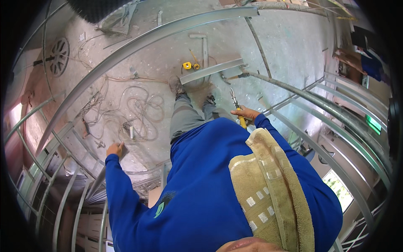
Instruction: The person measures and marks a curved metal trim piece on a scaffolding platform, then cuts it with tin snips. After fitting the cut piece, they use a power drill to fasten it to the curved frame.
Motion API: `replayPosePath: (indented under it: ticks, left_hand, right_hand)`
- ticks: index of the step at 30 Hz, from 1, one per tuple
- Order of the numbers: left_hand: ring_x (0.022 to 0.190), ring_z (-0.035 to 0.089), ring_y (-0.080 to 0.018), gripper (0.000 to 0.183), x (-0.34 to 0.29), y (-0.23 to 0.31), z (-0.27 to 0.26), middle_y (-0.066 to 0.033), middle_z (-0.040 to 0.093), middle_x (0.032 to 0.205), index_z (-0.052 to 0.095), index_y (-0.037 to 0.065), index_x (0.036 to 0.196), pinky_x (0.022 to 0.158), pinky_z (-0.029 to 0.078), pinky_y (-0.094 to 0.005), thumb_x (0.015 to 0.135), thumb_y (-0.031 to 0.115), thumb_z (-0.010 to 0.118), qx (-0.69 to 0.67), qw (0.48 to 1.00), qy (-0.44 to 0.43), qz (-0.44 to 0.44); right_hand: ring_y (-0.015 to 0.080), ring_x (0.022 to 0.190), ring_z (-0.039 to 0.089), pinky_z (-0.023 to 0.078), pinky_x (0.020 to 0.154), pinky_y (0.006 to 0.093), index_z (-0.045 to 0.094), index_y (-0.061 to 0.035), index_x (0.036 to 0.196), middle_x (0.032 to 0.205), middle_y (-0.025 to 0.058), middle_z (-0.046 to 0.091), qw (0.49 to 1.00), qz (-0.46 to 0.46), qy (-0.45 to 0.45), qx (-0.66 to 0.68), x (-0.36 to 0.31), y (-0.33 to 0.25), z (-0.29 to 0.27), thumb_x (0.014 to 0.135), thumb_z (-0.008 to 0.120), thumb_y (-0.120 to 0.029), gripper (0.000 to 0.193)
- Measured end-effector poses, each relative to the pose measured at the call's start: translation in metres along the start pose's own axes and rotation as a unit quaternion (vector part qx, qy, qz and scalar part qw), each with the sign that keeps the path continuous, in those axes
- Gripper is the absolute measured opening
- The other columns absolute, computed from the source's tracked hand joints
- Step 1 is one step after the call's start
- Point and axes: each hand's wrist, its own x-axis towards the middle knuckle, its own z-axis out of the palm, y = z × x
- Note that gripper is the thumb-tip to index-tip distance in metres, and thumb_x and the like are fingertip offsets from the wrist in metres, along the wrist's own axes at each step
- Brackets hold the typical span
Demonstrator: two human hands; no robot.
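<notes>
In my right hand (247, 113) is a pair of yellow-handled metal snips (241, 119), its jaws pointing away from me over the floor. My fingers wrap the handle. My left hand (114, 149) is out to the left with its fingers curled. A grey metal profile (97, 181) runs beneath that forearm, and what the fingers hold, if anything, is hidden. Beyond my feet lies a short metal channel (212, 71). A hammer (237, 77), a yellow tape measure (187, 65) and a metal square (205, 50) lie close to it.
A long metal channel (138, 44) arcs across the far side and left. Tangled cord (142, 105) covers floor at left. Round metal rails (319, 98) and studs (344, 119) flank me at right; more rails (58, 201) stand at lower left. Another person (369, 67) is at far right.
</notes>
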Motion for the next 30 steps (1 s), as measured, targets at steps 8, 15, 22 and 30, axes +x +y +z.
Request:
replayPosePath:
  ticks: [8, 15, 22, 30]
  left_hand:
    - [0.119, 0.065, -0.0374, 0.067, -0.009, -0.063, -0.018, -0.0221, 0.069, 0.125, 0.071, 0.004, 0.123, 0.103, 0.050, -0.0469, 0.085, 0.060, 0.071, 0.229, 0.944, -0.235, -0.026]
    - [0.125, 0.061, -0.0393, 0.068, 0.142, 0.240, -0.041, -0.0279, 0.063, 0.133, 0.057, 0.001, 0.139, 0.105, 0.048, -0.0429, 0.086, 0.040, 0.074, -0.202, 0.973, 0.058, 0.099]
    - [0.121, 0.062, -0.0381, 0.056, 0.167, 0.628, 0.044, -0.0194, 0.063, 0.131, 0.062, 0.013, 0.131, 0.102, 0.049, -0.0493, 0.084, 0.038, 0.078, -0.077, 0.972, -0.016, 0.221]
    - [0.110, 0.065, -0.0363, 0.031, 0.322, 0.760, 0.087, -0.0168, 0.066, 0.117, 0.066, 0.009, 0.114, 0.095, 0.049, -0.0500, 0.088, 0.026, 0.066, 0.044, 0.940, 0.150, 0.303]
  right_hand:
    - [0.0307, 0.116, 0.054, 0.048, 0.091, 0.0538, 0.042, -0.0084, 0.142, 0.129, 0.0141, 0.053, 0.999, 0.022, -0.006, 0.036, 0.010, 0.000, 0.002, 0.066, 0.086, -0.061, 0.103]
    - [0.0185, 0.099, 0.060, 0.050, 0.083, 0.0355, 0.053, -0.0121, 0.122, 0.105, 0.0046, 0.060, 0.945, -0.105, -0.015, 0.311, 0.108, -0.010, -0.020, 0.075, 0.084, -0.051, 0.068]
    - [0.0275, 0.097, 0.067, 0.053, 0.088, 0.0478, 0.058, -0.0134, 0.116, 0.107, 0.0099, 0.067, 0.789, -0.057, -0.123, 0.599, 0.206, 0.046, 0.005, 0.086, 0.079, -0.041, 0.046]
    - [0.0364, 0.126, 0.055, 0.040, 0.111, 0.0569, 0.050, -0.0022, 0.136, 0.135, 0.0186, 0.057, 0.708, -0.051, -0.119, 0.694, 0.236, 0.114, 0.002, 0.089, 0.070, -0.040, 0.063]
